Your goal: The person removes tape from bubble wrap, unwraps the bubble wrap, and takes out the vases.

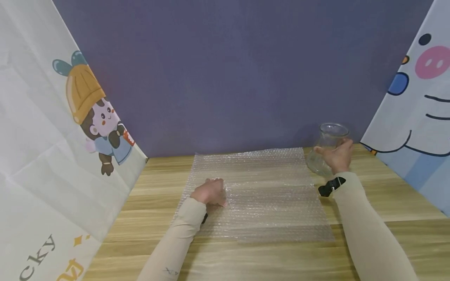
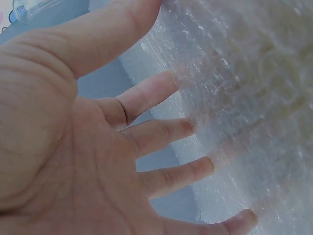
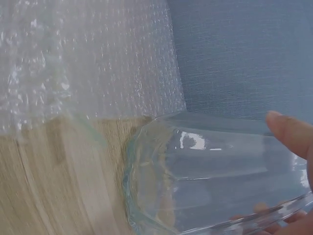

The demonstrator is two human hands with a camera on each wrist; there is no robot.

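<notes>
A sheet of clear bubble wrap (image 1: 267,195) lies spread flat on the wooden table. My left hand (image 1: 210,192) is over its left part. In the left wrist view the fingers are spread and nearly straight, with fingertips (image 2: 203,166) right at the bubble wrap (image 2: 264,98). On the right, my right hand (image 1: 338,157) grips a clear glass vase (image 1: 317,163) around its side, thumb on one side and fingers on the other. The vase (image 3: 215,166) has a wide rim and faceted walls. It leans a little, its base close to the right edge of the wrap.
The wood-grain table (image 1: 274,261) meets a dark blue-purple back panel (image 1: 228,78) just behind the wrap and vase. White printed sheets with cartoon figures (image 1: 109,128) close off the left and right sides.
</notes>
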